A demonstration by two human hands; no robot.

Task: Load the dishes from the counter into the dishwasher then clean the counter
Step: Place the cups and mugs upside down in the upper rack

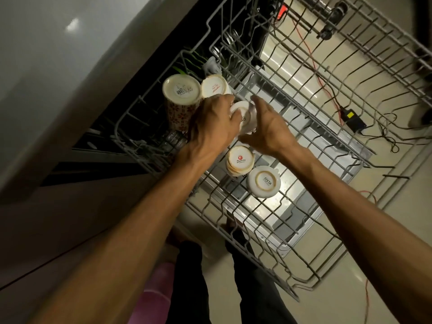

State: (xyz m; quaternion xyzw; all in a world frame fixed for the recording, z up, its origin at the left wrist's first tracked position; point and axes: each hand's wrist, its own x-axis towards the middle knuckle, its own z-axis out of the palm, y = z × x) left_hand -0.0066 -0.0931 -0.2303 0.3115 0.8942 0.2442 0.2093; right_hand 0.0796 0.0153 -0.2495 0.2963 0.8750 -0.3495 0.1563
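Over the pulled-out upper rack, both hands flank a white cup standing base-up, axis vertical. Left hand curls fingers on it; right hand stays loosely spread alongside. Upside-down mugs crowd nearby.

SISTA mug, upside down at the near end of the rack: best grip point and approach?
Take the SISTA mug by its upturned base and the side wall just below it, coming straight down from above. It stands inverted, base up and unobstructed. The Somny mug crowds its far-left side, so put the fingers on the near and right walls. Its handle isn't clearly visible.
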